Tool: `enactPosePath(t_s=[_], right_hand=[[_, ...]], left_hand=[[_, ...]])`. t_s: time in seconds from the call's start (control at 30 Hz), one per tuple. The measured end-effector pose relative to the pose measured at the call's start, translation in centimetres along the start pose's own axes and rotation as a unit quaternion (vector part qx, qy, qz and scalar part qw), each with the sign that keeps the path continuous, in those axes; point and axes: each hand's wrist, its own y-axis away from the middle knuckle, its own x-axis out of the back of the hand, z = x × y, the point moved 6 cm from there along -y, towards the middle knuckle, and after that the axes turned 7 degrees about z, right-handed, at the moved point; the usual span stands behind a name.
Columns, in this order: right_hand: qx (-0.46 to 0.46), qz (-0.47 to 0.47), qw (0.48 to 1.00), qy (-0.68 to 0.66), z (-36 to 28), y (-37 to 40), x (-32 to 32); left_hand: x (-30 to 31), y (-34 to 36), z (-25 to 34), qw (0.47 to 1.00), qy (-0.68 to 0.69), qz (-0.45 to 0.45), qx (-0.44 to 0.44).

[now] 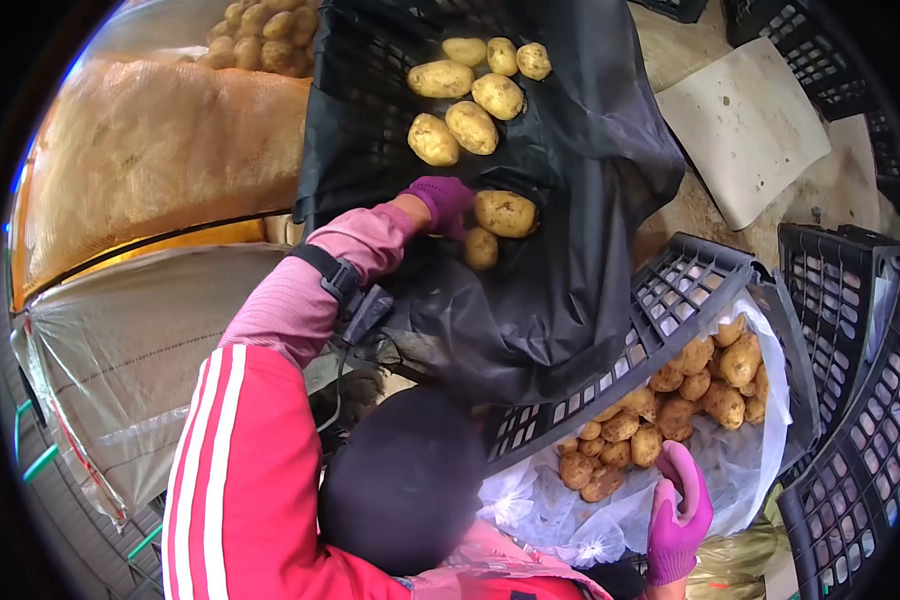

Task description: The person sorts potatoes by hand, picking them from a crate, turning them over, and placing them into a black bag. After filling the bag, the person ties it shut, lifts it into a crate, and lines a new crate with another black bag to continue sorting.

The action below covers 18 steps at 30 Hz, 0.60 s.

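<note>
My left hand (pixel 444 204), in a purple glove, reaches over black cloth (pixel 580 270) draped across a black crate. Its fingers are blurred and partly hidden, right beside a small potato (pixel 481 248) and a larger potato (pixel 506 214). Farther up the cloth lies a loose group of several potatoes (pixel 472 127). At lower right my right hand (pixel 678 515), also purple-gloved, is open, with thumb and fingers curved apart. Its fingertips are at the edge of a potato (pixel 646 446) in a heap inside a crate (pixel 760 510) lined with whitish plastic.
Black slatted crates (pixel 850 400) stand along the right side. A pale flat sheet (pixel 745 130) lies on the floor at upper right. Orange mesh sacks (pixel 170 150) and a plastic-wrapped bundle (pixel 140 340) fill the left. A dark rounded shape (pixel 400 480) covers the lower middle.
</note>
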Motion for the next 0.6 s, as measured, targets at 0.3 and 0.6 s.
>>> enactPosePath(t_s=[0.3,0.6], right_hand=[[0.005,0.006,1.000,0.003,0.4,0.2,0.1],[0.005,-0.011,1.000,0.027,-0.1,0.8,-0.3]], left_hand=[[-2.4,-1.3,-2.8,0.997,-0.045,-0.010,-0.057],[-10.3,1.5,-6.2,0.997,-0.004,-0.060,-0.057]])
